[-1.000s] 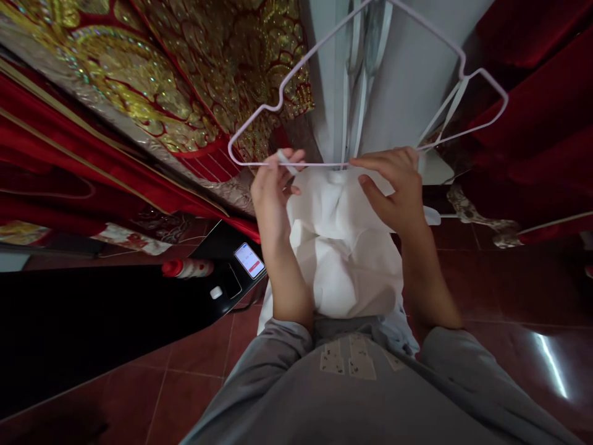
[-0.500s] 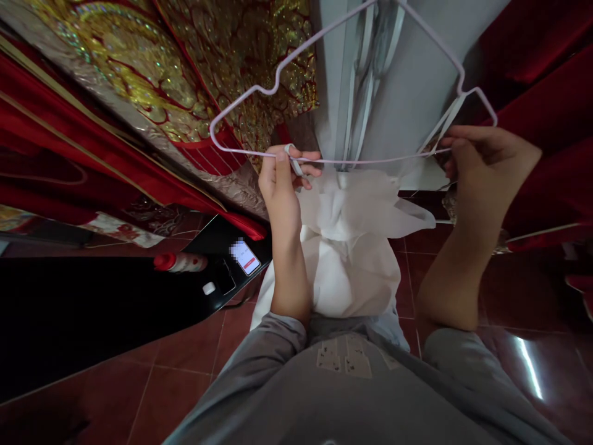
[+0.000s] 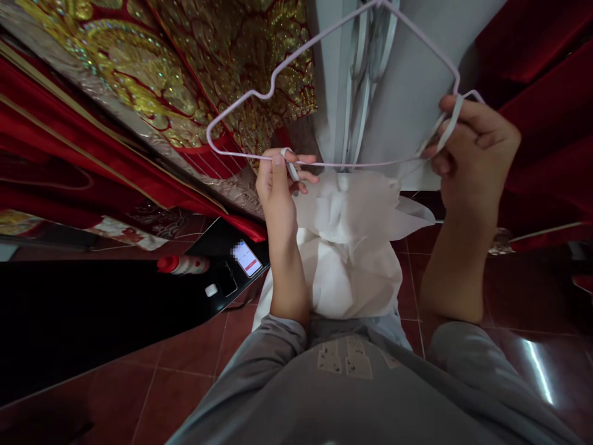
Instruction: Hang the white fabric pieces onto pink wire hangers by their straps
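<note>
A pale pink clothes hanger point(image 3: 352, 165) is held up in front of me. My left hand point(image 3: 279, 179) is closed around the left part of its lower bar, thumb on top and other fingers extended. A white strap point(image 3: 290, 165) loops over those fingers. My right hand point(image 3: 470, 139) pinches another white strap point(image 3: 453, 123), which passes around the hanger's right notch. From the lower bar hangs a white garment point(image 3: 347, 272) of thin fabric, draped down in front of my body. Its right strap runs up to my right hand. Some right fingertips are partly hidden by the strap.
Red and gold sequined garments point(image 3: 194, 68) hang close on the left, dark red cloth point(image 3: 551, 123) on the right. A grey-white door point(image 3: 426, 68) with long handles stands ahead. A black table point(image 3: 115, 309) holds a red-capped bottle point(image 3: 185, 264), a lit phone point(image 3: 247, 258) and a white case point(image 3: 211, 290).
My right hand has moved up and left, drawing the strap up around the hanger's notch. The hanger has shifted slightly left and my left hand keeps its hold.
</note>
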A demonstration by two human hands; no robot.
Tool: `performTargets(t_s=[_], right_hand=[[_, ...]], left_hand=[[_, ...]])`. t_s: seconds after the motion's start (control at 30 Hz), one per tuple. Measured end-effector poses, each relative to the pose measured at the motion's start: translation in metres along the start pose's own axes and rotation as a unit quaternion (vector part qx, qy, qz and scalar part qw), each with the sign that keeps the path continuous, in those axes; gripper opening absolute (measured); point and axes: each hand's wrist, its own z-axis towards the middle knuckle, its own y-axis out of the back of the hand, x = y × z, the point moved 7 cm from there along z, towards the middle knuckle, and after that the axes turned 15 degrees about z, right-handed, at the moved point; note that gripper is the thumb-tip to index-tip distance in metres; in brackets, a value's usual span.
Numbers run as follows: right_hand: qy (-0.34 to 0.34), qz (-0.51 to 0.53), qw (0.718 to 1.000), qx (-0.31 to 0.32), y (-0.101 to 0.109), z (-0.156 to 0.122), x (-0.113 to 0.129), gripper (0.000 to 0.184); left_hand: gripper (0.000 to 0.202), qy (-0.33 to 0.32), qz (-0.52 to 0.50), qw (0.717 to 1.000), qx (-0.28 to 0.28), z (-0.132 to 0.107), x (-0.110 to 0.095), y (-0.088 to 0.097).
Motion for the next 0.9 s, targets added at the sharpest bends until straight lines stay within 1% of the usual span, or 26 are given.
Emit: performTargets(t_s=[0.1,0.17,0.23,0.27,0.3,0.37,0.4,0.43,0.5,0.57,0.6,0.67,0.73,0.8,0.83,0.87,0.9], right_hand=[[-0.013,-0.010,0.999,0.044,-0.004,0.004,0.006,0.043],[-0.016,-0.024,0.998,0.053,0.000,0.009,0.011,0.058],[0.010,-0.027,0.999,0.022,0.013,0.018,0.016,0.067],[0.029,-0.020,0.999,-0.004,0.022,0.022,0.017,0.068],[0.047,-0.009,0.998,-0.035,0.031,0.027,0.016,0.065],[0.068,0.019,0.992,-0.105,0.047,0.034,0.010,0.054],[0.073,0.032,0.988,-0.135,0.052,0.036,0.005,0.050],[0.076,0.042,0.985,-0.151,0.054,0.037,0.001,0.048],[0.109,0.057,0.981,-0.151,0.052,0.038,-0.003,0.041],[0.147,0.042,0.982,-0.112,0.049,0.039,-0.001,0.029],[0.163,0.028,0.981,-0.100,0.051,0.041,0.000,0.024],[0.181,0.004,0.978,-0.102,0.066,0.044,0.001,0.018],[0.193,-0.010,0.973,-0.130,0.086,0.044,0.003,0.014],[0.228,-0.022,0.960,-0.159,0.097,0.035,0.010,0.015],[0.256,-0.028,0.952,-0.165,0.096,0.026,0.016,0.016],[0.283,-0.040,0.944,-0.167,0.089,0.015,0.022,0.015],[0.311,-0.049,0.935,-0.165,0.077,0.001,0.029,0.019]], left_hand=[[0.042,-0.010,-0.003,1.000,0.005,0.001,0.001,0.000],[0.041,-0.007,0.009,1.000,-0.007,-0.001,0.001,0.000],[0.039,-0.002,0.030,0.999,-0.022,-0.004,0.001,0.000],[0.038,0.000,0.041,0.999,-0.026,-0.005,0.000,-0.001],[0.038,0.004,0.050,0.998,-0.028,-0.006,0.001,-0.001],[0.037,0.014,0.057,0.998,-0.024,-0.006,0.003,-0.001],[0.037,0.016,0.056,0.998,-0.020,-0.006,0.004,-0.001],[0.037,0.016,0.054,0.998,-0.015,-0.005,0.004,-0.001],[0.038,0.009,0.045,0.999,-0.009,-0.003,0.004,0.001],[0.041,0.000,0.036,0.999,-0.003,-0.001,0.002,0.002],[0.042,-0.002,0.032,0.999,0.001,0.000,0.001,0.002],[0.041,-0.008,0.026,1.000,0.007,0.000,0.000,0.001],[0.037,-0.015,0.016,1.000,0.011,-0.001,-0.001,-0.001],[0.032,-0.016,0.004,1.000,0.011,-0.001,-0.001,-0.002],[0.030,-0.012,0.002,1.000,0.009,-0.001,0.000,-0.003],[0.029,-0.006,0.003,1.000,0.007,-0.001,0.002,-0.003],[0.029,0.002,0.008,1.000,0.004,-0.001,0.004,-0.004]])
